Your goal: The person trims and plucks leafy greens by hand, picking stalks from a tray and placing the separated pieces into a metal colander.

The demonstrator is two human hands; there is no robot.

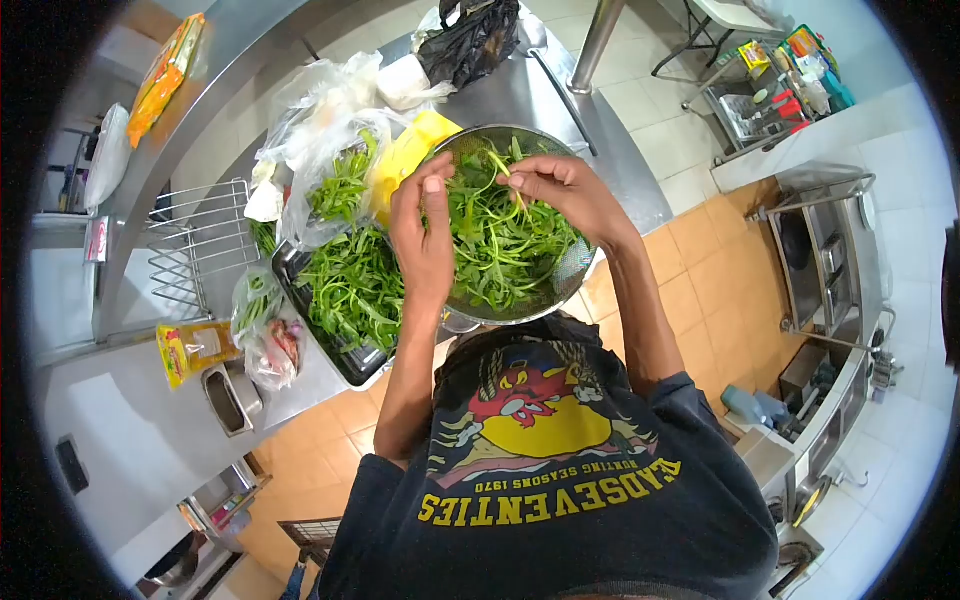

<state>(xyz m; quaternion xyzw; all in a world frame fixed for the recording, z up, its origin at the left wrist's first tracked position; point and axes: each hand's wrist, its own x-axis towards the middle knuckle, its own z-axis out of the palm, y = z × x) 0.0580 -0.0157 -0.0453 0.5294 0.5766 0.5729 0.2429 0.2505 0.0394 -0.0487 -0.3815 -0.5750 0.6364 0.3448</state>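
A round metal colander (549, 296) full of leafy greens (490, 250) stands in front of me on the steel table. My right hand (565, 195) is over its far right side, thumb and fingers pinched on a pale green stem (497, 163). At the colander's left rim is my left hand (424, 225), its fingers loosely curved and thumb raised, with nothing visible in it. More cut greens (352, 290) fill a dark rectangular tray (290, 265) to the left. Behind that tray, a clear plastic bag (315, 110) holds some green stems (345, 185).
A yellow bag (415, 145) lies against the colander's far left. A black plastic bag (470, 45) is at the back of the table. To the left are a wire rack (200, 245), small bags of produce (270, 350) and a yellow packet (195, 350). A metal post (598, 45) rises behind.
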